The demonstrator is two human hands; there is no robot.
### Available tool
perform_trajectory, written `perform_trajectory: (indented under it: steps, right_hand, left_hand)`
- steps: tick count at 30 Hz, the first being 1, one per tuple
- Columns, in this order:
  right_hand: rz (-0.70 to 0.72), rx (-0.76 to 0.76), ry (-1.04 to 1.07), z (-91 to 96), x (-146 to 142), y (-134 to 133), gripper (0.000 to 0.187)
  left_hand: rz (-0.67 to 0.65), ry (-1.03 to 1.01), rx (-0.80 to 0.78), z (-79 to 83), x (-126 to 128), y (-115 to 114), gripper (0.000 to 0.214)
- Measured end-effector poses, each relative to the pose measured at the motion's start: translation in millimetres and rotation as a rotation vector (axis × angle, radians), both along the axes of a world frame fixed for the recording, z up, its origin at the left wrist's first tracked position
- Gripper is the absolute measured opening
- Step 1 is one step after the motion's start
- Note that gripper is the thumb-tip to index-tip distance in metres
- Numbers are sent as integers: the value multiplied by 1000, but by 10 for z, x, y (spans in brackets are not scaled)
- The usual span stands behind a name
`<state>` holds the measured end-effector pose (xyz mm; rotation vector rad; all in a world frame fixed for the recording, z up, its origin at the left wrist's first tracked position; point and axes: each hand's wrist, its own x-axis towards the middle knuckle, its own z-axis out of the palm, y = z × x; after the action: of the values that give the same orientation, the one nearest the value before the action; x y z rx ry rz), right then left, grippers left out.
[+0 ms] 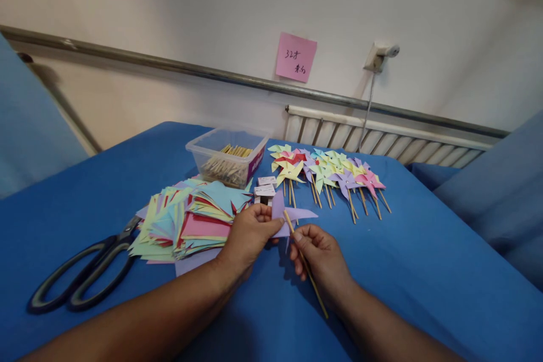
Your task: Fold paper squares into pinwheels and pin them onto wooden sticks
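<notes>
My left hand (248,235) pinches a purple paper pinwheel (288,218) just above the blue table (424,260). In my right hand (320,254) is a thin wooden stick (306,266), its upper end resting against the back of the pinwheel. Both hands are closed and nearly touch. To their left lies a pile of cut coloured paper squares (190,218). Behind them stand two small white boxes (265,188).
A clear plastic tub of wooden sticks (227,155) stands behind the paper pile. Several finished pinwheels on sticks (328,175) lie at the back right. Black-handled scissors (85,271) lie at the left. A pink note (296,57) hangs on the wall.
</notes>
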<state>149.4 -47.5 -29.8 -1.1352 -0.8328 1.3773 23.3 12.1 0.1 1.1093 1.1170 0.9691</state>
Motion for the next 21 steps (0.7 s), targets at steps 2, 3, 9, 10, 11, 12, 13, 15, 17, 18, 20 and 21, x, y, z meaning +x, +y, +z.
perform_trajectory:
  steps: [2, 3, 9, 10, 11, 12, 13, 15, 17, 18, 20, 21]
  right_hand:
    - [0, -4, -9, -12, -1, 0, 35]
    - [2, -6, -16, -15, -2, 0, 35]
    - [-29, -2, -38, -21, -14, 7, 36]
    - [-33, -4, -38, -20, -17, 8, 36]
    - [-34, -5, -38, -18, -20, 8, 36]
    - [-34, -7, -37, -13, -23, 9, 37]
    - [-34, -7, -36, -7, -25, 8, 37]
    - [-27, -11, -38, 11, -27, 7, 38]
    - [-22, -16, -44, 26, -27, 5, 40]
    - [-20, -18, -49, 29, -26, 4, 41]
    - [-24, -17, -61, 25, -23, 4, 41]
    - [-27, -14, -66, 19, -21, 5, 41]
  left_hand:
    - [-6, -1, 3, 0, -2, -4, 25]
    - [-9, 0, 2, 0, -2, -6, 25]
    - [-16, 15, -4, 10, 7, -8, 28]
    - [-12, 19, -4, 12, 9, -9, 29]
    - [-9, 22, -5, 13, 10, -10, 29]
    - [-8, 23, -6, 13, 11, -11, 29]
    - [-10, 22, -6, 12, 12, -13, 30]
    - [-16, 16, -1, 11, 12, -19, 30]
    - [-20, 13, 1, 11, 11, -24, 29]
    - [-20, 15, 1, 12, 11, -26, 28]
    - [-18, 21, -4, 14, 11, -28, 28]
    - [-19, 24, -5, 15, 12, -26, 28]
